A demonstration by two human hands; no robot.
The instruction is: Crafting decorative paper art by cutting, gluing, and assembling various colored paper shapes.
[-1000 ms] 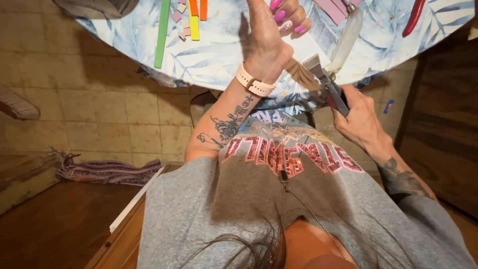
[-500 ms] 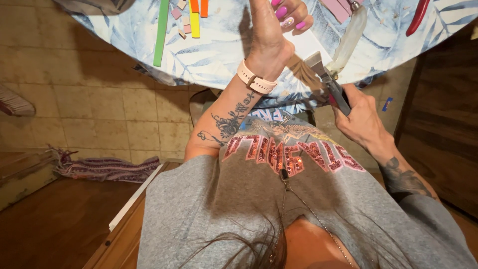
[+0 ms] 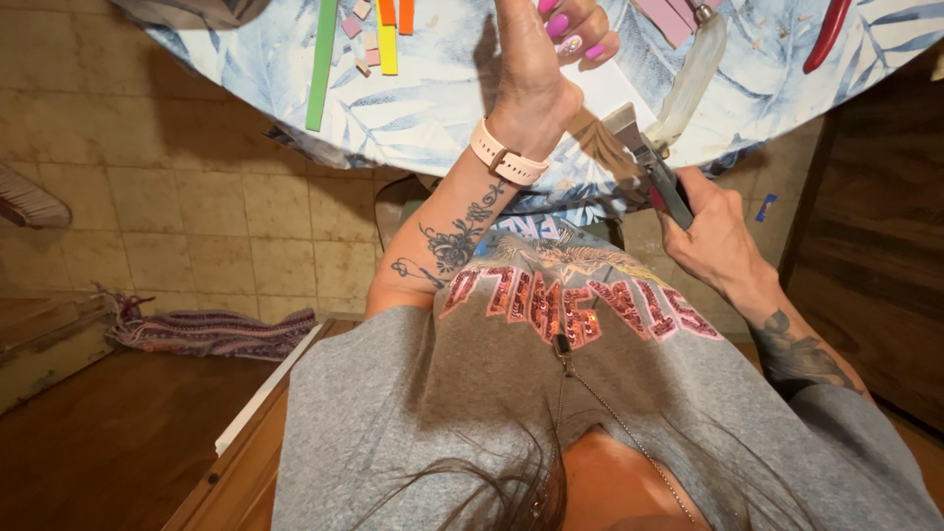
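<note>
Metal nippers (image 3: 649, 162) clamped in the right hand (image 3: 718, 231) bite a white tile (image 3: 610, 88) that the left hand (image 3: 546, 59) grips above the tabletop (image 3: 442, 98); fingers sit close, so a slip could pinch them.

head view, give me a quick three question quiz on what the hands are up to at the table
1. True or false: the right hand is empty.
2. Which wrist wears the pink watch? A the right, B the left, C neither.
3. What colour is the long strip lying on the leaf-patterned tablecloth?

Key
1. False: it grips the pliers, whose tip points at the table edge.
2. B: it sits just below the left hand, which holds a white piece.
3. Green.
</note>
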